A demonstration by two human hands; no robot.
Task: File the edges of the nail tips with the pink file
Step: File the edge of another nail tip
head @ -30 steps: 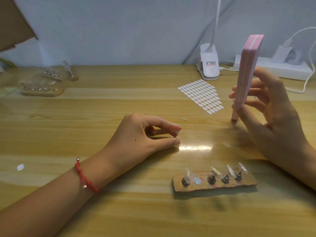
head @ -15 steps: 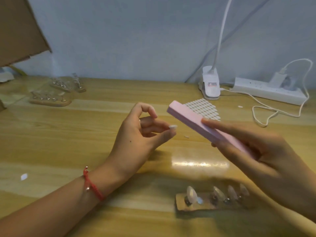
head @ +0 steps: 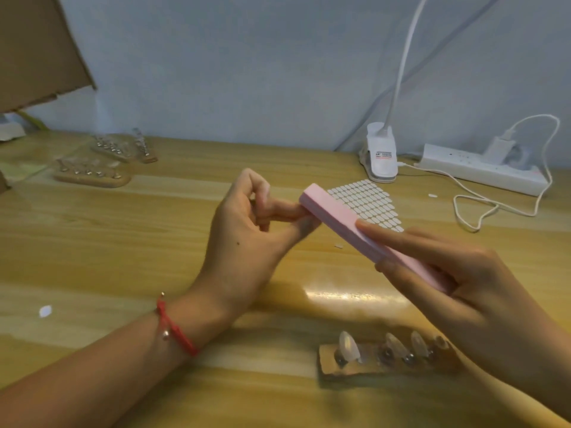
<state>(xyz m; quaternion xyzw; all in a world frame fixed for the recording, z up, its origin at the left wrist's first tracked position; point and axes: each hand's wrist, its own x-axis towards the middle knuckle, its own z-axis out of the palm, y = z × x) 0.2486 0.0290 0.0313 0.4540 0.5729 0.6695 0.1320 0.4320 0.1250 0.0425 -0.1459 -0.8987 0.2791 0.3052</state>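
My right hand grips the long pink file above the wooden table, index finger laid along its top. The file slants up and to the left. Its far end meets the thumb and fingertips of my left hand, which are pinched together there. The file hides whatever sits in that pinch; an earlier frame shows a small nail tip there. Near the front edge lies a cardboard strip holder with several clear nail tips standing on it, partly under my right wrist.
A sheet of white adhesive tabs lies behind the file. Further back are a white clip lamp base and a power strip with a looping cable. Two more nail holders sit at the far left, under a cardboard flap.
My right hand tipped the file from upright to slanting and brought it left. My left hand rose off the table, and the file's end now touches its pinched fingertips.
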